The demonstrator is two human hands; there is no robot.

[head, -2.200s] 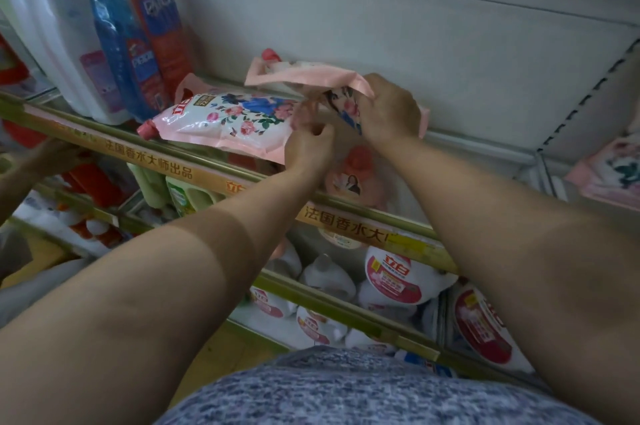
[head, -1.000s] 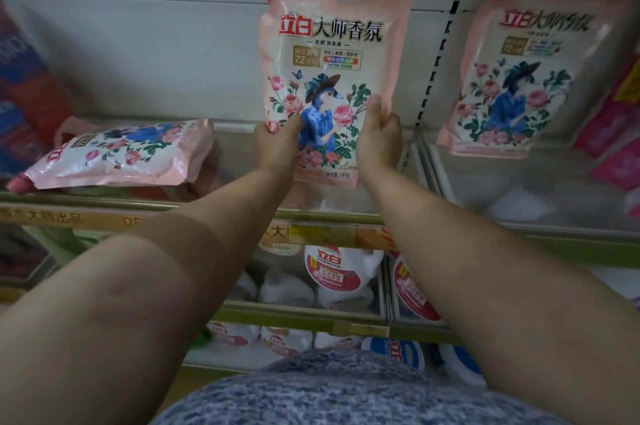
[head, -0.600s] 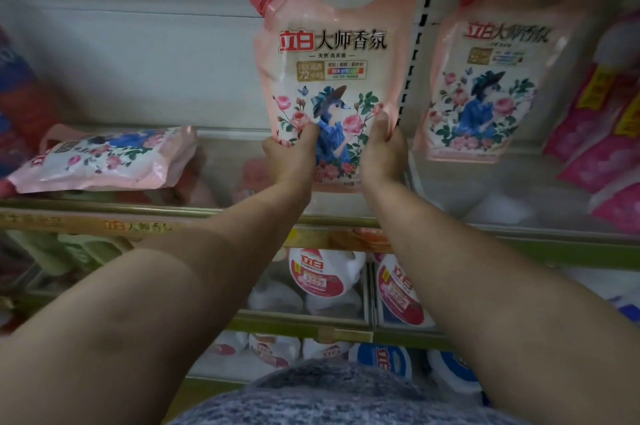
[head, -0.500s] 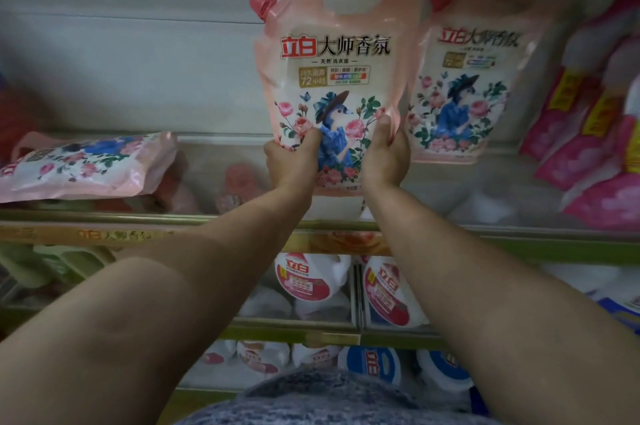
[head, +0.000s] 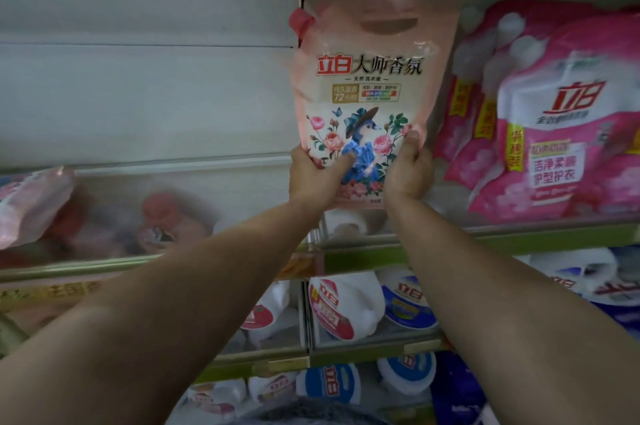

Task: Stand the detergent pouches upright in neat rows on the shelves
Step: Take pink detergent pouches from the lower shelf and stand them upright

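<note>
1. Both hands, the left hand (head: 313, 172) and the right hand (head: 408, 171), gripped the lower corners of an upright pale-pink floral plastic detergent pouch (head: 370, 85) above the clear-fronted shelf (head: 381, 237).
2. Placement was under way; next, it likely needed lowering beside the magenta pouches (head: 554, 119), though its base was hidden.

Both hands grip the lower part of the upright pouch (head: 370, 92): the left hand (head: 313, 178) at its lower left corner, the right hand (head: 408, 171) at its lower right. Just right of the grip, a row of other pouches (head: 540, 119) stands on the shelf (head: 519, 237), the nearest partly behind the held one. Well left of the grip, a pouch lying flat (head: 31, 206) rests on the same shelf level. Below the grip, bottles (head: 346, 306) sit on the lower shelves.
</note>
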